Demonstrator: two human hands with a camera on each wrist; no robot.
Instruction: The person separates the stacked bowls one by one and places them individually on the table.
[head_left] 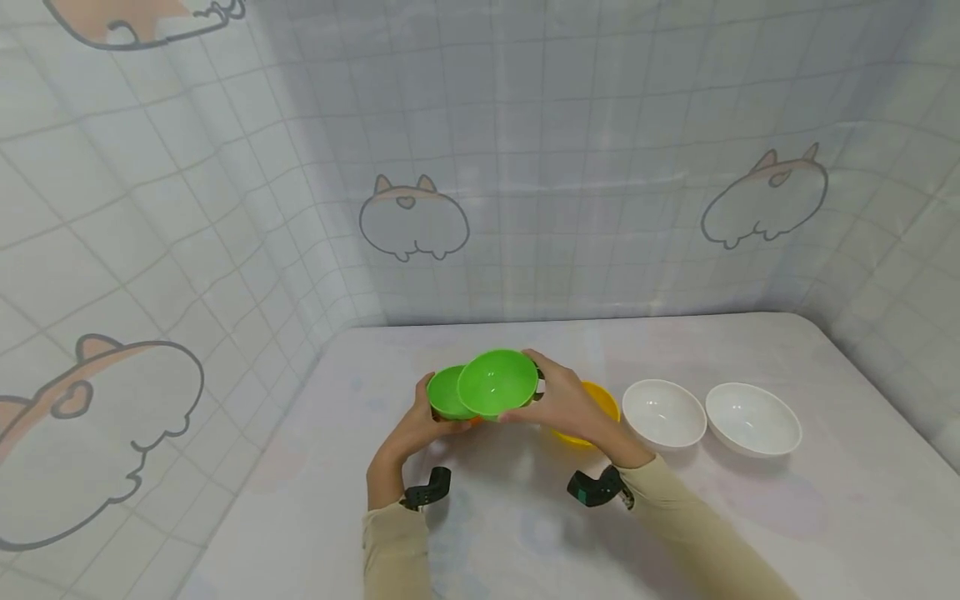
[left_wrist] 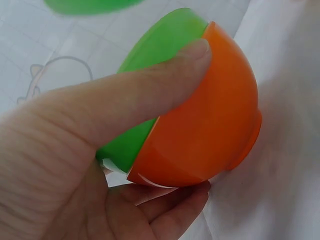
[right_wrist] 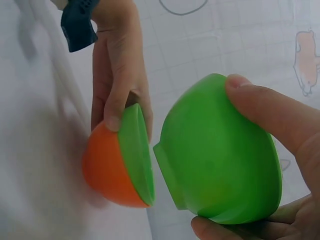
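While a white, grid-patterned curtain (head_left: 225, 208) with corgi drawings is hanging along the left and far sides, a person's left hand (head_left: 415, 431) is gripping a glossy orange round bowl (left_wrist: 215, 125) over the white table (head_left: 495, 533), its thumb pressing on the outer side near the rim and its fingers supporting underneath. Inside that orange bowl a smaller-looking glossy green bowl (head_left: 446, 395) is nesting, its rim standing out beyond the orange one; whether the orange bowl is touching the table, I cannot tell. Just right of this pair, a second glossy green bowl (head_left: 497, 383) is tilting its mouth toward the head camera, its foot facing the nested green bowl across a narrow gap in the right wrist view. The right hand (head_left: 564, 407) is holding it from the right, pinching the wall between thumb and fingers. Behind that hand a yellow round bowl (head_left: 606, 404) is sitting partly hidden on the table. Farther right, a glossy white round bowl (head_left: 663, 414) is standing mouth-up, and another white round bowl (head_left: 753, 419) is resting just beside it, also mouth-up.
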